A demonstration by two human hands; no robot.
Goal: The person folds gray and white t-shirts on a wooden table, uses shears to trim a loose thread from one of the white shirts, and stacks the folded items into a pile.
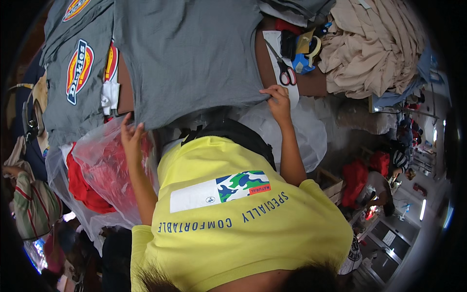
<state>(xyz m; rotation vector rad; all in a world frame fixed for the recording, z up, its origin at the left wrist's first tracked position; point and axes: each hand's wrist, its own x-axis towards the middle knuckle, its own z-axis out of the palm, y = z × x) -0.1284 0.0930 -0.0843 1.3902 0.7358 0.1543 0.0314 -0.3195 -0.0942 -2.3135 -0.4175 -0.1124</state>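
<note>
A plain grey garment [194,58] lies spread over the brown table in front of me, its near edge hanging toward my body. My right hand [278,101] pinches the near right corner of this garment between thumb and fingers. Beside the near left corner is my left hand [131,137], its fingers apart and raised; they touch or nearly touch the cloth's edge, and I see nothing held in them. To the left lie more grey garments [97,29] with a large red, yellow and white printed emblem [80,70].
Scissors [283,70] with red and black handles rest on a white strip [270,41], near a tape roll [315,48]. A beige cloth pile [372,48] fills the far right. Clear plastic with red cloth [109,165] hangs at left, near another person's striped sleeve [36,202].
</note>
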